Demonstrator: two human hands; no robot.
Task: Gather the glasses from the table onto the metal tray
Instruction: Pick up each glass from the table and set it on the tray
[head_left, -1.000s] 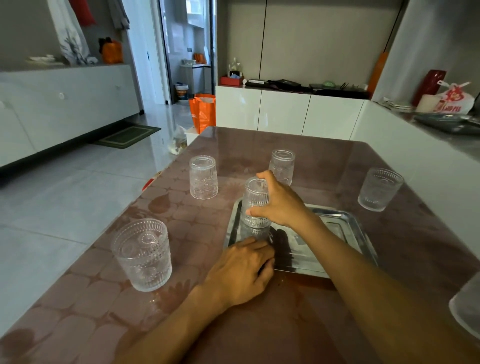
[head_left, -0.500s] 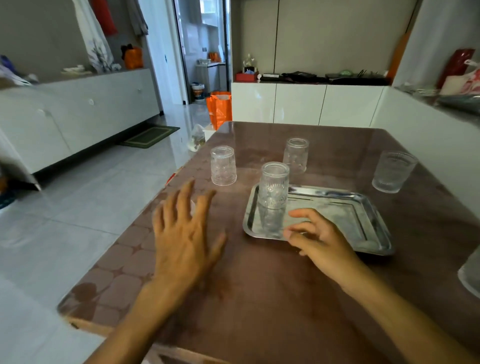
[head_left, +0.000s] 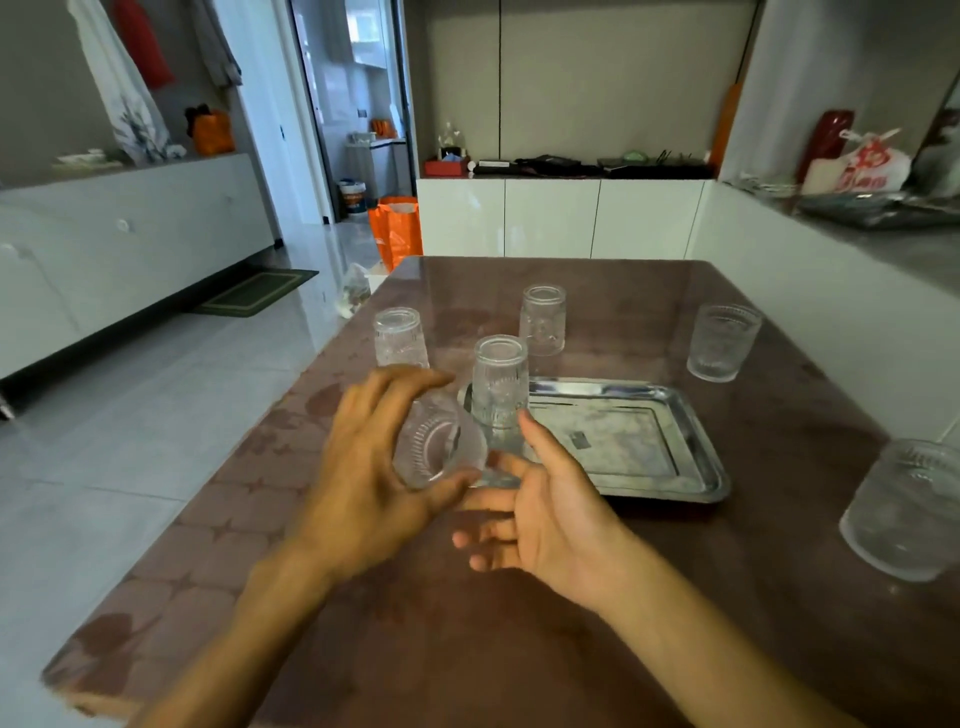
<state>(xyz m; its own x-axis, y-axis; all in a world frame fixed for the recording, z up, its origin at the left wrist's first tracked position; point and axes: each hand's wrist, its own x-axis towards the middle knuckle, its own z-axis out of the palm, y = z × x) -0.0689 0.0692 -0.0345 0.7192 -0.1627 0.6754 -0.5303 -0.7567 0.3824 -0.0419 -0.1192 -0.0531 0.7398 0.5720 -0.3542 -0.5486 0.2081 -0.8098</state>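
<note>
My left hand (head_left: 366, 470) grips a clear patterned glass (head_left: 434, 449), tilted on its side with its mouth toward me, just above the table left of the metal tray (head_left: 670, 441). My right hand (head_left: 543, 512) is open, palm up, right beside that glass at the tray's near left corner. A stack of inverted glasses (head_left: 500, 387) stands on the tray's left end. On the brown table stand an inverted glass (head_left: 399, 338) at the left, another inverted glass (head_left: 543, 319) behind the tray, and an upright glass (head_left: 722, 340) at the back right.
A further upright glass (head_left: 906, 506) stands at the table's right edge. A white counter (head_left: 810, 291) runs along the table's right side. An orange bag (head_left: 397, 228) sits on the tiled floor beyond the table's far left corner.
My left hand, open above the table before, has closed on the near-left glass and lifted it tilted toward the tray. My right hand has turned palm up beside it.
</note>
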